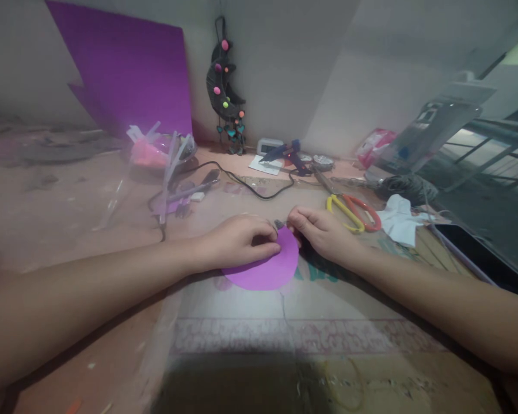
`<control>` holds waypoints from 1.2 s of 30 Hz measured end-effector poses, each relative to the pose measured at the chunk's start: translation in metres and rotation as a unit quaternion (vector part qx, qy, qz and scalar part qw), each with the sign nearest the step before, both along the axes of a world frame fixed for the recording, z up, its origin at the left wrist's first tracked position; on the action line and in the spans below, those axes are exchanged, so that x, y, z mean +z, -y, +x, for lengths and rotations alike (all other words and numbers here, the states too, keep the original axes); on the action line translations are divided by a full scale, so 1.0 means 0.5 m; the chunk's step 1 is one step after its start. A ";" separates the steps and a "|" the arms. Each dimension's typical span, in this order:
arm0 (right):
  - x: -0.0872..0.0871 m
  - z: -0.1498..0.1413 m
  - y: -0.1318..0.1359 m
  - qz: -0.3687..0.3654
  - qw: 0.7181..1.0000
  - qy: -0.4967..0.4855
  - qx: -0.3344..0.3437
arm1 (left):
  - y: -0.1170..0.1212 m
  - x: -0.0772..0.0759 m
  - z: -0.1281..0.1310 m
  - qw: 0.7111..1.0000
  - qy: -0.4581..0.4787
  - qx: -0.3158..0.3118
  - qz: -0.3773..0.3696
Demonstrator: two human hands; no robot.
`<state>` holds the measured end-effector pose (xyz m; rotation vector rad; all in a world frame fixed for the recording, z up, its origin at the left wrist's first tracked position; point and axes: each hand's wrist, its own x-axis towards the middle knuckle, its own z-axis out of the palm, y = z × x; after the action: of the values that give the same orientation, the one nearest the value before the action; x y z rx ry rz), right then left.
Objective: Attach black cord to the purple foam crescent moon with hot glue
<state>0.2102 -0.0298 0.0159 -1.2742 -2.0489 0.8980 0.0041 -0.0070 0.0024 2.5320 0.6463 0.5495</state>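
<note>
- Purple craft disc lying on the worktop, right in front of the person, between both hands.
- Left hand is curled over the disc with the thumb on its face; honestly can't tell if it's gripping or just steadying it.
- Right hand is at the disc's upper right edge, thumb and fingers drawn together. Can't make out what's pinched in there, if anything.
- Some small dark grey bit sits at the top edge, between the fingertips. Too tiny to name.
- Scissors with yellow and orange handles are just beyond the right hand.
- Further back: blue glue gun, plus a dark crescent moon decoration with pom-poms against the wall.
- Phone off to the right, near a crumpled white tissue.
</note>
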 end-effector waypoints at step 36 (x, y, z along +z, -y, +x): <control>-0.002 -0.002 0.005 0.016 0.999 -0.029 -0.001 | 0.000 0.003 0.000 1.000 0.002 0.003 -0.019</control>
<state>0.2090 -0.0324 0.0147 -1.2194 -2.0097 0.8869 0.0043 -0.0072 0.0038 2.4937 0.6574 0.5398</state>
